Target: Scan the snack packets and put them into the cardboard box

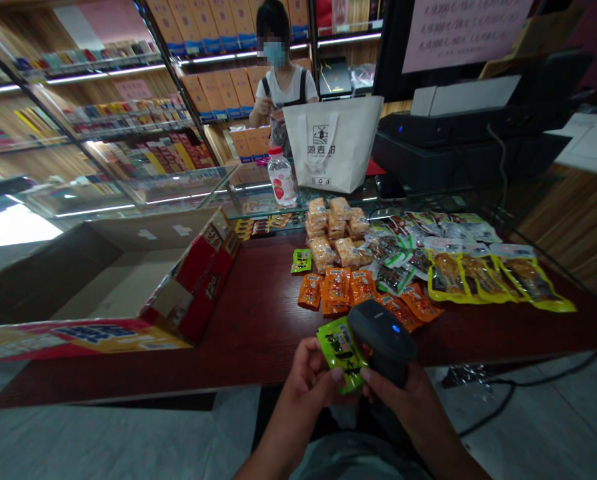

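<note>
My left hand (311,383) is closed on a green snack packet (342,350), thumb on its lower edge. In my right hand (403,393) is a black barcode scanner (381,330) with a blue light on top; the right thumb also touches the packet's lower corner. The scanner's head is beside the packet and hides part of what lies behind. Just beyond lie several orange snack packets (336,285), and a second green packet (301,261) rests to their left. Behind these are wrapped light-brown snacks (323,252). Dark snack packets (393,275) and yellow-edged vacuum bags (445,273) spread to the right.
An open cardboard box (178,300) takes up the counter's left side. At the back stand a red-capped plastic bottle (281,180) and a white tote bag (351,147). A masked person (288,83) stands across the counter. A black machine (453,150) sits back right.
</note>
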